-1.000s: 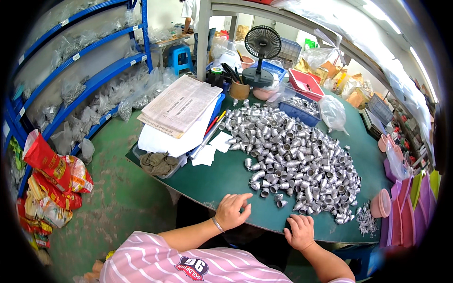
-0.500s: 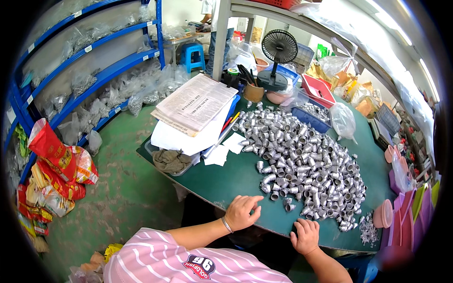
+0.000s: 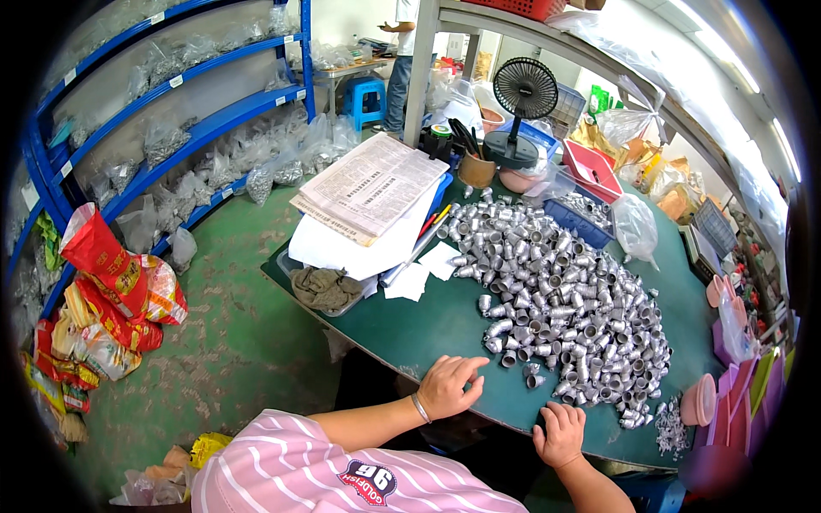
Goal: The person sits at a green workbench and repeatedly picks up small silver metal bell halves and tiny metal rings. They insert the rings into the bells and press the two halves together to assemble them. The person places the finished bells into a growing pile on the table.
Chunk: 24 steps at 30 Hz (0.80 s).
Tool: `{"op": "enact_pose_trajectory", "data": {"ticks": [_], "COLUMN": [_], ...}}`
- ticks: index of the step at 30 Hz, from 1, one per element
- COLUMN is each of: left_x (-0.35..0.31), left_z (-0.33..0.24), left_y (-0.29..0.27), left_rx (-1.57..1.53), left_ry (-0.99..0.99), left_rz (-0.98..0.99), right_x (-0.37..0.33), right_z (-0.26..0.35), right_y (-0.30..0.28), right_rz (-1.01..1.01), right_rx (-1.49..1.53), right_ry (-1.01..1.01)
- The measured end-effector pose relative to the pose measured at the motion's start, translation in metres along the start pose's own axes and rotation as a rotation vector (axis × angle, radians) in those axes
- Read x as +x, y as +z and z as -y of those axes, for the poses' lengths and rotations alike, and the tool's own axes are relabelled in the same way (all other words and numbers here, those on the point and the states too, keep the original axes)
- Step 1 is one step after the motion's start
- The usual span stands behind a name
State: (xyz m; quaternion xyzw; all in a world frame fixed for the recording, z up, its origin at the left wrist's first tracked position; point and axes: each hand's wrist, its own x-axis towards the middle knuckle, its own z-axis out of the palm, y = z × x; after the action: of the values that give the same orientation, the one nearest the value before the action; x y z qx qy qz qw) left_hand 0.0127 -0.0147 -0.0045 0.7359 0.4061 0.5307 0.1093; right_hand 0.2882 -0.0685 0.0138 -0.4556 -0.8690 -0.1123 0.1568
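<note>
A broad heap of silver metal pipe elbows is spread over the green table. My left hand rests at the table's near edge, its fingers loosely bent and apart, holding nothing. Two elbow fittings lie a little apart from the heap, between my hands and the pile. Further right, my right hand lies on the same edge with its fingers spread and slightly curled; nothing shows in it. Neither hand touches the fittings.
Newspapers, white paper slips and a tub with a brown cloth lie left. Behind the heap stand a black fan and a blue bin of parts. A pink cup sits beside small scraps at right.
The whole view has shifted slightly, so the table and shelves sit further right in the picture. My hands keep nearly the same pose at the edge. A person in the background has moved a forearm.
</note>
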Motion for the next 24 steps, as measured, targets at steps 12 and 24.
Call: {"op": "enact_pose_trajectory", "data": {"ticks": [12, 24], "left_x": [0.001, 0.001], "left_z": [0.0, 0.011], "left_y": [0.0, 0.007], "left_rx": [0.07, 0.094], "left_ry": [0.014, -0.037], "left_rz": [0.044, 0.08], "right_x": [0.001, 0.053], "right_z": [-0.001, 0.005], "right_y": [0.003, 0.02], "right_rz": [-0.001, -0.178], "right_rx": [0.021, 0.226], "right_ry": [0.004, 0.336]}}
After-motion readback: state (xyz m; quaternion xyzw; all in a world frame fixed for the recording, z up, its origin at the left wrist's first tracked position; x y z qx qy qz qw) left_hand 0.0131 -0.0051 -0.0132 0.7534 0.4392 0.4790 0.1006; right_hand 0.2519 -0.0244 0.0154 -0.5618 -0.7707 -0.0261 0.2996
